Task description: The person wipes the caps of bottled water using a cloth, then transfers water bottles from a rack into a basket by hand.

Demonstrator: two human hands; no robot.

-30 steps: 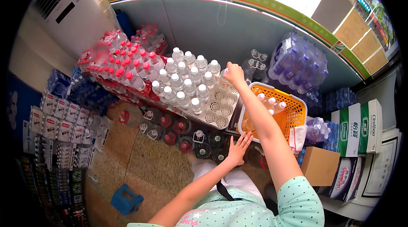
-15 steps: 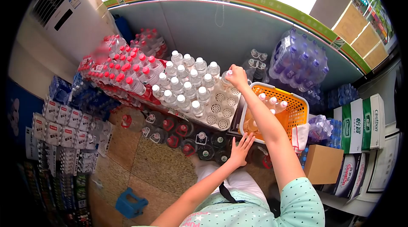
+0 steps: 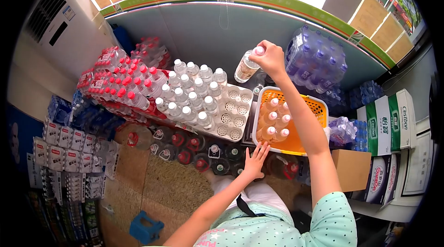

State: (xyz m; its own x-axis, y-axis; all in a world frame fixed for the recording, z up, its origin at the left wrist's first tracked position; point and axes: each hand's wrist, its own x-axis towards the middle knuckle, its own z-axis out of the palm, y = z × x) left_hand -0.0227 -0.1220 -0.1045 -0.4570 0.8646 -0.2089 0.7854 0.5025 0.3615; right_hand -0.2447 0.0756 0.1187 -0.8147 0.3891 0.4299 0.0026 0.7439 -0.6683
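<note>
My right hand (image 3: pixel 270 59) grips a clear water bottle (image 3: pixel 245 69) by its pink cap. The bottle hangs tilted above the back right corner of a white bottle crate (image 3: pixel 235 116). Rows of clear bottles with white caps (image 3: pixel 186 80) fill the crate's left part, and round empty slots show on its right. Beside the crate stands a yellow and white basket (image 3: pixel 319 114), where several pink-capped bottles (image 3: pixel 272 116) stand upright at the left. My left hand (image 3: pixel 254 161) is spread at the basket's front left edge, its fingertips at the rim, holding nothing.
Red-capped bottle packs (image 3: pixel 118 78) are stacked to the left. Large water jugs (image 3: pixel 185 154) line the floor in front of the crate. A purple bottle pack (image 3: pixel 312 57), a cardboard box (image 3: pixel 350 170) and Cestbon cartons (image 3: pixel 386 122) stand right. A blue stool (image 3: pixel 146 227) sits on the floor.
My right hand has raised the water bottle up out of the crate's right part. My left hand stays spread by the basket. The view has shifted slightly.
</note>
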